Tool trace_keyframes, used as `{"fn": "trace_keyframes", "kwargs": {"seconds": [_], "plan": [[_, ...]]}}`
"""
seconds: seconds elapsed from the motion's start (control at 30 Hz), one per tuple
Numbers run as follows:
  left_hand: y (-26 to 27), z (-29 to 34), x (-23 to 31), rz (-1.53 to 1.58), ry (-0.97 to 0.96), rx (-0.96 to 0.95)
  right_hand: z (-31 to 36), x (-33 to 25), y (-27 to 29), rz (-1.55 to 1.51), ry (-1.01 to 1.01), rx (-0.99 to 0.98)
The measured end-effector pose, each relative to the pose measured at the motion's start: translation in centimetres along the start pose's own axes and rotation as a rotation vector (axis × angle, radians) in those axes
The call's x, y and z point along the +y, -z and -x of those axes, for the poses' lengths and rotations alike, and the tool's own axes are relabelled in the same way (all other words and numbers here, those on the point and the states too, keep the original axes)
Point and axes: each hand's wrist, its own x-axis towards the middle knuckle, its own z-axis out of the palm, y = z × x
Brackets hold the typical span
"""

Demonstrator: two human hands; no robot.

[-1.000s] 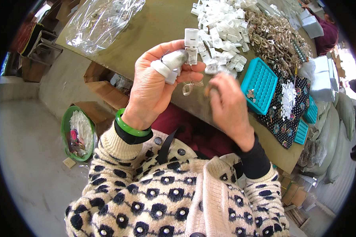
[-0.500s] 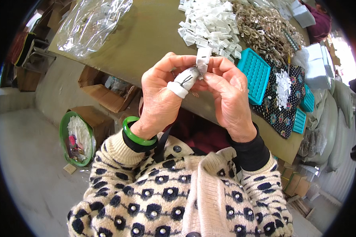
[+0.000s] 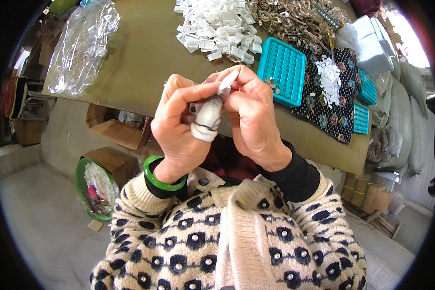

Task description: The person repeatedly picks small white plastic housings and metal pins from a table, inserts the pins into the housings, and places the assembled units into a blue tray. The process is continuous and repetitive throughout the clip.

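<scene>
Above the table's near edge, my left hand (image 3: 179,123) and my right hand (image 3: 253,116) meet, fingertips closed on one small white plastic piece (image 3: 228,82). The piece is turned edge-on, and fingers hide much of it. A white wrap tied with dark thread covers my left thumb. On that wrist sits a green bangle (image 3: 162,176). Just beyond my hands lies a heap of similar white plastic pieces (image 3: 217,29). Right of my right hand is a teal tray (image 3: 282,67) with rows of round hollows and a few small bits on its near left part.
Tangled shiny small parts (image 3: 295,19) lie at the far right. White chips (image 3: 329,79) rest on a dark patterned cloth (image 3: 324,118) beside smaller teal trays (image 3: 361,118). A clear plastic bag (image 3: 82,48) covers the far left. A green basket (image 3: 79,181) stands on the floor.
Both hands have shifted slightly left within the picture, along with the table scene. The white piece has turned from face-on to edge-on, and my fingers have closed further around it.
</scene>
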Motion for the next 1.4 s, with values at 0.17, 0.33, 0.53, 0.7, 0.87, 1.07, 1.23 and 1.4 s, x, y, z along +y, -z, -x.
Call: {"fn": "trace_keyframes", "kwargs": {"seconds": [0.17,0.33,0.53,0.7,0.87,1.07,1.23,1.4], "plan": [[-0.8,0.2,0.3,0.034,0.085,-0.061,0.0,-0.5,1.6,0.119,-0.054,-0.069],[0.0,-0.6,0.2,0.823,0.759,-0.094,0.0,-2.6,5.4,1.072,0.586,0.003],[0.1,-0.9,-1.0,0.946,1.003,-0.205,-1.9,-3.8,10.3,1.514,0.814,-0.15],[-0.4,-1.3,-1.4,0.965,1.017,-0.226,-3.1,-4.2,11.6,1.553,0.778,-0.309],[-1.5,-1.3,-1.4,0.847,1.024,-0.192,-3.7,-5.2,12.1,1.522,0.688,-0.408],[-2.3,-1.3,-1.7,0.839,0.994,-0.226,-4.5,-5.3,12.6,1.576,0.703,-0.43],[-2.4,-1.3,-2.1,0.865,0.98,-0.278,-4.1,-5.8,12.7,1.376,0.587,-0.278],[-2.1,-1.5,-2.2,0.803,1.008,-0.242,-1.8,-6.0,12.3,1.38,0.538,-0.272]]}}
